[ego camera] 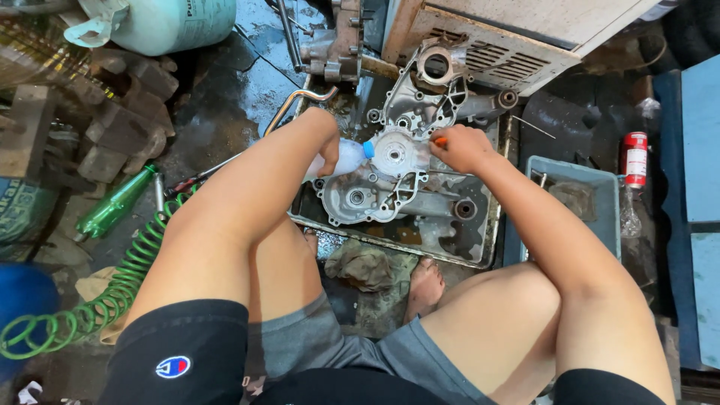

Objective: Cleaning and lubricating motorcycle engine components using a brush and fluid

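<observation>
Bare knees frame a greasy metal tray (480,247) holding a grey engine casing (390,176). Left hand (328,150) wraps tightly around a clear squeeze bottle (346,158), nozzle at the casing; right hand (459,148) pinches an orange-handled tool (441,140) just right of it.

Pale green gas cylinder (161,22) lying on floor at top left corner, dark lettering on its side, white handle collar at left end.

Red spray can (634,158) with white label band, upright near floor's right edge, just beside blue-grey plastic tray (609,217).

Green bottle (114,204) lying tilted on floor at left, near green coiled hose (112,296), label not readable.

Clear plastic squeeze bottle (346,157) with blue cap, held in left hand (328,148) over metal pan (491,232), no label visible.

Small round logo patch (173,367), white, red and blue, on black sleeve at bottom left.
</observation>
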